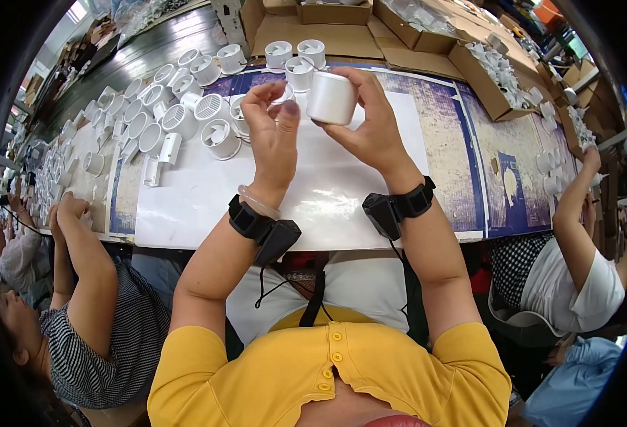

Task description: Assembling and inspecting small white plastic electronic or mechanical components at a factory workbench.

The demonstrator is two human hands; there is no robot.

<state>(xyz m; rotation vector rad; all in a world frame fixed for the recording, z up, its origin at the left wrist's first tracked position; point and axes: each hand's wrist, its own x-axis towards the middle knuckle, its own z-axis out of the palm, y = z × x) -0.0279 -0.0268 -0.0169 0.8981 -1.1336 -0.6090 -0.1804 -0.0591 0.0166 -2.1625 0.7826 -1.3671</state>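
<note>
We've got our right hand [376, 121] gripping a smooth white cylinder [330, 99] above the table [448, 149], our left hand [272, 142] raised just beside it, fingers [257, 107] bent, with white round fittings [180, 121] clustered to our left and a cardboard box [475, 84] of white parts [497, 71] over on the right.

The counter [452, 160] has a worn, pale surface with blue-purple patches and bands, and a glossy white sheet [199, 206] lies across its middle. White plastic cylindrical parts [179, 121] crowd its left side, some on the sheet, with others in a loose group along the back. An open cardboard box [475, 80] stands at the right rear.
</note>
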